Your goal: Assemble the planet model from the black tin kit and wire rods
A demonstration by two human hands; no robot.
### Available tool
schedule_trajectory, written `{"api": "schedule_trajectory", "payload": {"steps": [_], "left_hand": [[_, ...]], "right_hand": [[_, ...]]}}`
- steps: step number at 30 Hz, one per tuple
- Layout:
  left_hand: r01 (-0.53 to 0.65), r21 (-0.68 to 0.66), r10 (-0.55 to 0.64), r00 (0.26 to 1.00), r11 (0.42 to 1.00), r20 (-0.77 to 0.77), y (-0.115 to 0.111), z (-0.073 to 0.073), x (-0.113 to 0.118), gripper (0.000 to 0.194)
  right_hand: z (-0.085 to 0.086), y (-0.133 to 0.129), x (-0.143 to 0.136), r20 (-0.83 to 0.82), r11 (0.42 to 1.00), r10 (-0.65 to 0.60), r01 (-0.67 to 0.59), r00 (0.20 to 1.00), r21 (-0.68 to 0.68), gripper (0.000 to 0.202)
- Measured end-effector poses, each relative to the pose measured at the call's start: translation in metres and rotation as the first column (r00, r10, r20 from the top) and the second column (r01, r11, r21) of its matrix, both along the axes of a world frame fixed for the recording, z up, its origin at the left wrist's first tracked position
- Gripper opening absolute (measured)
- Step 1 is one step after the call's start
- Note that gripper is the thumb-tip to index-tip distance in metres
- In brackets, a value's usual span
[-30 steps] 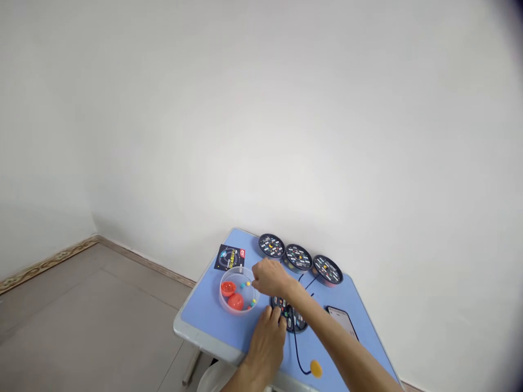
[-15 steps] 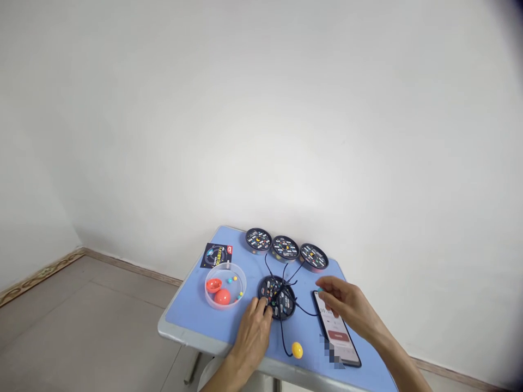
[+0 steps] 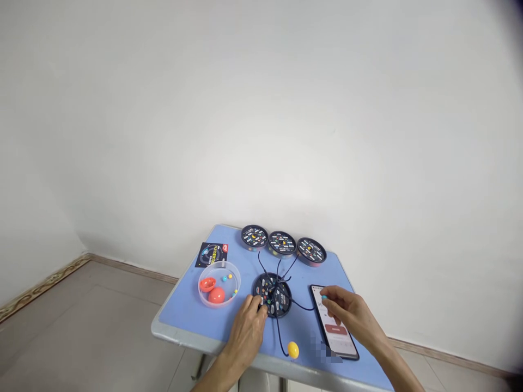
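A black round base (image 3: 283, 306) printed with small labels lies mid-table, with several thin black bent rods (image 3: 300, 306) spreading out from its centre. My left hand (image 3: 247, 325) grips the base at its lower left edge, fingers curled; the fingertips are partly hidden. One rod reaches toward me and bears a yellow ball (image 3: 293, 350) at its end. Over the phone, my right hand (image 3: 354, 314) pinches a small blue ball (image 3: 324, 298) between thumb and fingers. Another rod's end comes close to this ball; whether they touch, I cannot tell.
On the left stands a clear round tray (image 3: 203, 301) with a red ball (image 3: 216, 295), a red half shell (image 3: 207, 284) and several small beads. A printed card (image 3: 211, 255) lies behind it. Three round black-topped tins (image 3: 282, 243) line the back. The phone (image 3: 342, 344) lies at right.
My right hand has turned slightly, and the blue ball between its fingers shows more clearly. My left hand stays on the base. The whole view has shifted a little.
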State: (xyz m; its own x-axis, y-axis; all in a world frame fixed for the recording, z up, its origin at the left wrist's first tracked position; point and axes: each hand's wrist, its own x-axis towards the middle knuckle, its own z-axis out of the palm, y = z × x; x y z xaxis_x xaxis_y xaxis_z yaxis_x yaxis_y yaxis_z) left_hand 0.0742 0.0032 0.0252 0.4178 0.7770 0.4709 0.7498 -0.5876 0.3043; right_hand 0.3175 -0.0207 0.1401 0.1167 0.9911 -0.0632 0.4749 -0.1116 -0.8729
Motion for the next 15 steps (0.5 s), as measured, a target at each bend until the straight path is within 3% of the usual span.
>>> {"api": "schedule_trajectory", "payload": {"steps": [5, 15], "left_hand": [[0.006, 0.016, -0.006, 1.000, 1.000, 0.003, 0.001, -0.001, -0.001, 0.033], [0.014, 0.030, -0.013, 1.000, 0.999, -0.007, 0.003, 0.000, 0.000, 0.031]], "right_hand": [[-0.010, 0.000, -0.003, -0.033, 1.000, -0.001, 0.002, 0.999, 0.020, 0.027], [-0.033, -0.008, 0.003, -0.250, 0.997, -0.076, 0.081, 0.965, 0.008, 0.041]]}}
